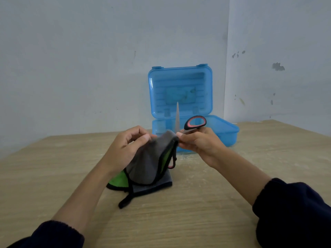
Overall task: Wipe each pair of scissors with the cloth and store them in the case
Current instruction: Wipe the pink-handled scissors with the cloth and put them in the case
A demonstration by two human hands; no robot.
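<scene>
My right hand (198, 142) holds a pair of scissors (194, 123) with black-and-red handles. The scissors are spread open: one blade points straight up in front of the case, and the other handle loop hangs below beside the cloth. My left hand (125, 149) grips the top of a grey cloth (146, 163) with black trim and a green underside, pulling it up off the table against the scissors. The cloth's lower part rests on the table. A blue plastic case (225, 130) stands open behind my hands, its lid upright.
The wooden table (197, 203) runs up to a pale wall at the back and on the right. The case sits near the table's far edge, by the wall corner. My dark sleeves show at both lower corners.
</scene>
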